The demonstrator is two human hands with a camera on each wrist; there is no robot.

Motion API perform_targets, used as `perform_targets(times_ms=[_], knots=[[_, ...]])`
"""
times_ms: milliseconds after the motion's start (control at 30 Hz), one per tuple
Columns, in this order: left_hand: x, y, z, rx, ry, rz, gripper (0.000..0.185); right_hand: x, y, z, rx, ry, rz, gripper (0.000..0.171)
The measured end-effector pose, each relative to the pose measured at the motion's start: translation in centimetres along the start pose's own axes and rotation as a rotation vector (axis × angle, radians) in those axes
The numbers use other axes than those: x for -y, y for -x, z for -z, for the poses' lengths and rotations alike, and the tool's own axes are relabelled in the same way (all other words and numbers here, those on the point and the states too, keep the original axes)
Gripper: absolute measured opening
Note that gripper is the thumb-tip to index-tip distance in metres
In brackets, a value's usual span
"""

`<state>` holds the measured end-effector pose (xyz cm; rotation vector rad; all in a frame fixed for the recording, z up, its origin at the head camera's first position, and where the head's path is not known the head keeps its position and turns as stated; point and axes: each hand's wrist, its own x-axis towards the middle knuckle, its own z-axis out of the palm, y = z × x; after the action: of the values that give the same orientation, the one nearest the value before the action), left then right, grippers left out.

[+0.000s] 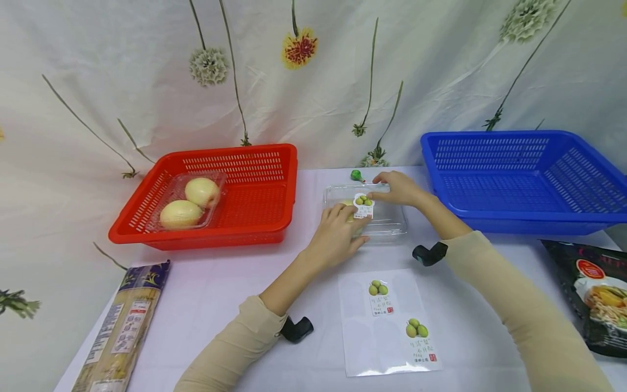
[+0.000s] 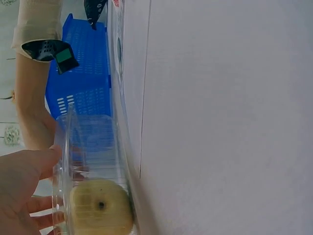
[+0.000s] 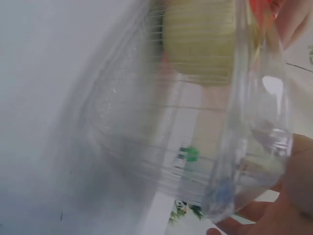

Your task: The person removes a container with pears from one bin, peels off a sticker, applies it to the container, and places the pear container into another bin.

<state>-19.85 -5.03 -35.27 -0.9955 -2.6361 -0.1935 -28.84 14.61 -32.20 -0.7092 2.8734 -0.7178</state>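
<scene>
A clear plastic box (image 1: pixel 389 220) with a closed lid holds a pale yellow pear (image 2: pixel 100 208). On its lid lies a white sticker (image 1: pixel 363 207) printed with green pears. My left hand (image 1: pixel 335 234) rests across the lid from the near left, fingers spread, fingertips at the sticker's lower edge. From the right, my right hand (image 1: pixel 401 188) touches the lid, its thumb at the sticker's right edge and its other fingers by the far rim. The right wrist view shows those fingers along the box's edge.
A red basket (image 1: pixel 245 237) at left holds a similar box of pears (image 1: pixel 181 214). At right stands a blue basket (image 1: pixel 514 218). Nearer lie a sticker sheet (image 1: pixel 379 343), a noodle pack (image 1: pixel 124 326) and a black food bag (image 1: pixel 595 305). A small green item (image 1: pixel 356 175) lies behind the box.
</scene>
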Motion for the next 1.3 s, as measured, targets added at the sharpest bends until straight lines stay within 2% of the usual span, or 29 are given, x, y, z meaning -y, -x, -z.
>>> perform_targets(times_ms=[100,200,367,467,600,700,767,833,933,1000,1133,1300], knots=[[0.1,0.0,0.0,0.003,0.013,0.005,0.039,0.0,0.8,0.4,0.014,-0.006,0.007,0.056],[0.3,0.0,-0.2,-0.020,0.078,0.029,0.039,0.1,1.7,0.7,0.008,-0.025,0.012,0.061],[1.0,-0.3,0.2,-0.082,0.202,0.128,0.041,0.5,3.9,0.9,-0.078,-0.061,0.019,0.061],[1.8,-0.9,0.6,-0.058,0.246,0.221,0.043,0.9,5.5,0.5,-0.136,-0.079,0.011,0.059],[3.4,-2.3,1.0,-0.009,0.385,0.335,0.047,1.7,7.9,-0.4,-0.213,-0.099,-0.054,0.054],[4.7,-3.5,1.0,0.004,0.494,0.377,0.049,2.1,9.4,-1.2,-0.287,-0.123,-0.094,0.041],[5.5,-4.3,0.8,0.013,0.550,0.395,0.049,2.1,10.3,-1.7,-0.304,-0.166,-0.093,0.029],[6.2,-5.0,0.6,0.026,0.603,0.420,0.050,1.9,11.1,-2.3,-0.275,-0.232,-0.075,0.021],[6.8,-6.0,0.3,0.039,0.671,0.469,0.050,1.6,11.9,-3.5,-0.146,-0.386,-0.053,0.016],[7.0,-6.7,0.1,0.059,0.690,0.496,0.050,1.4,12.2,-4.3,-0.055,-0.489,-0.061,0.020],[7.0,-7.7,0.0,0.139,0.674,0.519,0.051,1.4,12.3,-5.7,0.063,-0.697,-0.110,0.042],[6.7,-8.6,0.1,0.246,0.585,0.495,0.051,1.9,12.1,-6.9,0.127,-0.975,-0.188,0.055]])
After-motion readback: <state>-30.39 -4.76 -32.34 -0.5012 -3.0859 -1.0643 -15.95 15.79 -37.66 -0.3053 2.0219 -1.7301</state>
